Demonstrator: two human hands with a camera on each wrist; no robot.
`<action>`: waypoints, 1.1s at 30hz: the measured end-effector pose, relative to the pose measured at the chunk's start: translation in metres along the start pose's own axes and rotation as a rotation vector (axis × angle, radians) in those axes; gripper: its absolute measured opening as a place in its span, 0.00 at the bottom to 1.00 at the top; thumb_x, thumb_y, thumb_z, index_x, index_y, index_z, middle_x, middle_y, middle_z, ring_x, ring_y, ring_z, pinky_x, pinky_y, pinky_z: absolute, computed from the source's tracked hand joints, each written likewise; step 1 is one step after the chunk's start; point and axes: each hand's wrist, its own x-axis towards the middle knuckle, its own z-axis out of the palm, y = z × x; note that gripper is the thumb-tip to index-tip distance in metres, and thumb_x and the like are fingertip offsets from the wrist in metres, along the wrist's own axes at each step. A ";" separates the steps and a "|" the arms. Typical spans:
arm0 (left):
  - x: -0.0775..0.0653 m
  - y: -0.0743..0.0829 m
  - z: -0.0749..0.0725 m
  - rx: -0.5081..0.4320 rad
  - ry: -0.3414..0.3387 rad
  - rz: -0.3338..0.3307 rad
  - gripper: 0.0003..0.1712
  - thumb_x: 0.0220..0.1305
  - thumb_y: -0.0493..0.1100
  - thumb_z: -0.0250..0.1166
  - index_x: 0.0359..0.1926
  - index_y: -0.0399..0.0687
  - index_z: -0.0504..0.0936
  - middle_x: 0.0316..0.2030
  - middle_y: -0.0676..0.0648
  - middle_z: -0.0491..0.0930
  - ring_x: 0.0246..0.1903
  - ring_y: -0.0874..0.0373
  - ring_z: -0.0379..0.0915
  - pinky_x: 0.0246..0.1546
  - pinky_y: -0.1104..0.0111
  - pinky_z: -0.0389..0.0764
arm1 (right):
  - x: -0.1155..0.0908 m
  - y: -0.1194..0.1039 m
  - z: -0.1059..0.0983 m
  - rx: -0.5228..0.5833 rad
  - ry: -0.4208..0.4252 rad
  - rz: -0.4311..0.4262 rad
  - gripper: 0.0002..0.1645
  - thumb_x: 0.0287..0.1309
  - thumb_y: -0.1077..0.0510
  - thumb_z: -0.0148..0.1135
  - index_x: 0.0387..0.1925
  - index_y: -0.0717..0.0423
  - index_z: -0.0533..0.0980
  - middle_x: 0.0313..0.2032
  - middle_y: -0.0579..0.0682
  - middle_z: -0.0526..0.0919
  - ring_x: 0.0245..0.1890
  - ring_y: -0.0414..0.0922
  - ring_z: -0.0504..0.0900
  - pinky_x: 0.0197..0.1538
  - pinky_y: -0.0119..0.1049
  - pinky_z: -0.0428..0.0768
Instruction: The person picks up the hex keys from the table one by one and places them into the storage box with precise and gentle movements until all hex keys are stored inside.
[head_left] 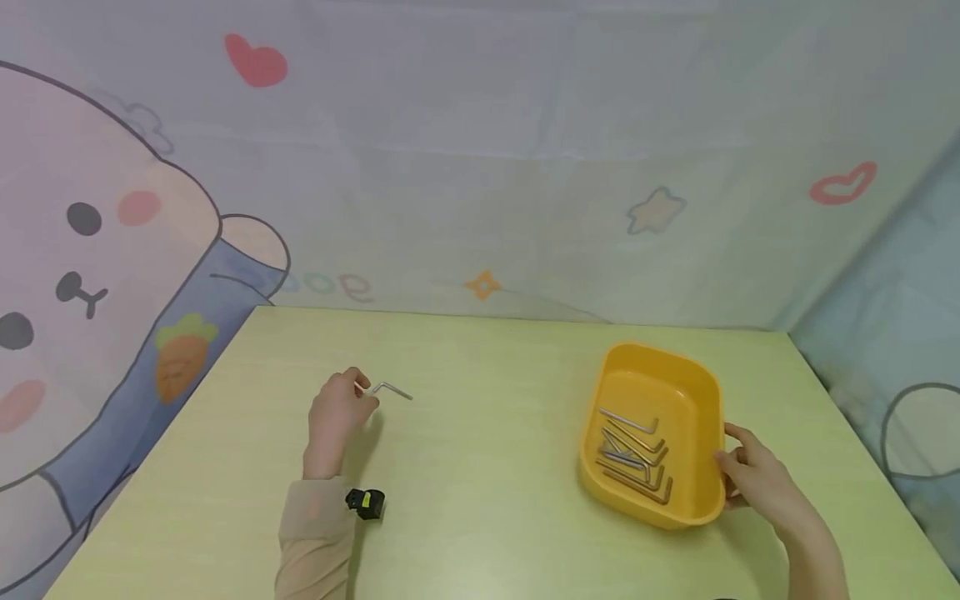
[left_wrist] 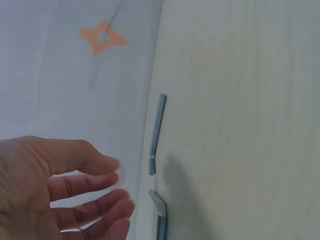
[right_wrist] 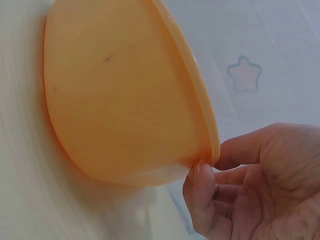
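Observation:
Two silver Allen keys lie on the table at the left. One Allen key [head_left: 395,390] shows whole in the head view; the other [left_wrist: 161,222] is mostly hidden there behind my left hand [head_left: 339,410]. That hand hovers beside them, its fingers loosely bent with nothing between them, apart from both keys in the left wrist view. On the right, my right hand [head_left: 757,479] pinches the rim of a yellow plastic basin [head_left: 693,400] between thumb and fingers. Several Allen keys [head_left: 633,458] lie inside the basin, gathered toward its left side, some crossing.
The pale wood-grain table [head_left: 480,467] ends at a printed cloth [head_left: 480,167] hanging behind it. Another cloth [head_left: 915,333] hangs along the right side. A small black device [head_left: 366,503] sits at my left wrist.

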 end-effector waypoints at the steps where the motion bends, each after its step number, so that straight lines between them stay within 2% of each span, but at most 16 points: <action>1: 0.000 -0.001 0.001 0.007 -0.013 -0.015 0.19 0.57 0.40 0.60 0.48 0.36 0.76 0.41 0.36 0.77 0.31 0.47 0.74 0.25 0.64 0.71 | 0.000 0.000 0.000 0.001 0.000 0.001 0.36 0.73 0.57 0.40 0.71 0.72 0.41 0.33 0.54 0.75 0.26 0.40 0.77 0.32 0.34 0.82; 6: 0.002 -0.006 0.005 0.029 -0.050 -0.058 0.20 0.57 0.39 0.60 0.50 0.35 0.74 0.40 0.36 0.76 0.28 0.48 0.73 0.23 0.66 0.70 | -0.002 0.002 -0.001 0.003 0.000 0.003 0.36 0.73 0.57 0.39 0.71 0.72 0.40 0.34 0.55 0.76 0.27 0.40 0.78 0.32 0.34 0.83; 15: 0.005 -0.011 0.008 0.046 -0.071 -0.048 0.21 0.56 0.37 0.59 0.52 0.35 0.72 0.40 0.37 0.76 0.31 0.48 0.73 0.26 0.64 0.72 | -0.002 0.002 -0.001 -0.005 -0.003 0.011 0.36 0.74 0.56 0.39 0.71 0.72 0.40 0.34 0.53 0.76 0.27 0.39 0.78 0.32 0.34 0.82; 25: 0.006 -0.015 0.010 0.031 -0.057 -0.017 0.21 0.54 0.34 0.59 0.50 0.32 0.72 0.39 0.34 0.75 0.32 0.46 0.72 0.30 0.60 0.73 | -0.001 0.000 -0.001 -0.009 -0.002 0.005 0.36 0.73 0.57 0.39 0.71 0.72 0.40 0.34 0.54 0.76 0.27 0.39 0.78 0.31 0.34 0.82; 33: 0.004 -0.014 0.010 0.056 -0.055 -0.036 0.23 0.49 0.30 0.55 0.50 0.31 0.71 0.40 0.31 0.76 0.31 0.44 0.72 0.29 0.58 0.73 | 0.000 0.000 -0.001 -0.012 -0.005 0.005 0.36 0.73 0.57 0.39 0.71 0.72 0.40 0.34 0.53 0.76 0.27 0.39 0.78 0.31 0.34 0.82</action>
